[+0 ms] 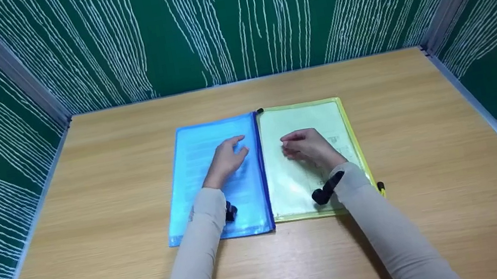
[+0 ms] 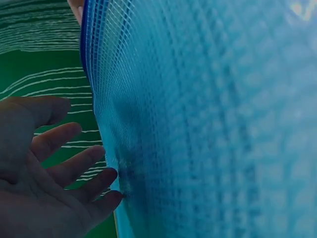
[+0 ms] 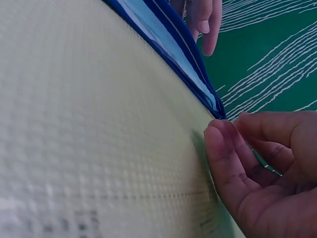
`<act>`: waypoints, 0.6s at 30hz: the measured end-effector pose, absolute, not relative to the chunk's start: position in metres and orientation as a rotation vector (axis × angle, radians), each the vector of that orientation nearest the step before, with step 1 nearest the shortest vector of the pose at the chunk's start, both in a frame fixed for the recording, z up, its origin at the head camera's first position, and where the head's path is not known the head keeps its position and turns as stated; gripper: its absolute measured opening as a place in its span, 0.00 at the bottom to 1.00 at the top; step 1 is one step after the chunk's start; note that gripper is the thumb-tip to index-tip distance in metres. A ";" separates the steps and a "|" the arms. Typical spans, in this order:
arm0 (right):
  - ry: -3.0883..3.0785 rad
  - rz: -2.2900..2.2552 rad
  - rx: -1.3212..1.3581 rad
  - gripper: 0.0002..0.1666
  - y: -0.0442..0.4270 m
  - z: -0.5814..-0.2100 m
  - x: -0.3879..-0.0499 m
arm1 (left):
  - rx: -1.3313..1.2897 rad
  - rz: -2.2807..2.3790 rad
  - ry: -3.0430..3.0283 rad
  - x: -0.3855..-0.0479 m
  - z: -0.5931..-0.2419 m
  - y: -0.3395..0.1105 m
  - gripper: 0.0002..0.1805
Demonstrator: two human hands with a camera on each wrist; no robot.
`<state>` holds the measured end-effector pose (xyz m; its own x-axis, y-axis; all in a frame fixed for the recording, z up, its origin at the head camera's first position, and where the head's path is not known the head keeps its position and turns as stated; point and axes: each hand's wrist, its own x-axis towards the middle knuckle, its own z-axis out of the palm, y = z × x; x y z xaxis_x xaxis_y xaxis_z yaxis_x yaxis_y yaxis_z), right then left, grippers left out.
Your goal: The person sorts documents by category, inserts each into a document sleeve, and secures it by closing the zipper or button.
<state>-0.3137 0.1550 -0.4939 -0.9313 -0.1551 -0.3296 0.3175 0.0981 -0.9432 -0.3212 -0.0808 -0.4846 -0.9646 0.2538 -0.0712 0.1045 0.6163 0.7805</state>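
Note:
A blue zip file bag (image 1: 230,183) of mesh plastic lies on the table, its dark blue zip edge facing right. Against that edge lies a pale green zip file bag (image 1: 294,182) with a yellow border. Over the blue bag is my left hand (image 1: 226,160), its fingers spread and holding nothing. In the left wrist view the fingertips of the left hand (image 2: 64,168) are close to the blue mesh; whether they touch is unclear. My right hand (image 1: 310,146) is over the green bag, fingers loosely bent. The right wrist view shows nothing in the right hand (image 3: 267,173).
A light wooden table (image 1: 101,201) bears both bags. Green panels (image 1: 277,11) with white wavy lines enclose its back and sides. Black wrist cameras (image 1: 323,194) are strapped at both wrists. The green bag has a black-tipped zip pull (image 1: 380,186) at its lower right.

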 end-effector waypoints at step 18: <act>2.326 -1.634 -0.058 0.25 0.152 -0.484 -0.349 | 0.339 0.388 2.998 -0.345 -0.479 -0.079 0.36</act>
<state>-0.3489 0.1521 -0.4839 -0.9549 -0.2019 -0.2177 0.1363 0.3533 -0.9255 -0.3450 -0.0785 -0.4795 -0.9704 0.2314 -0.0693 0.2062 0.9428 0.2618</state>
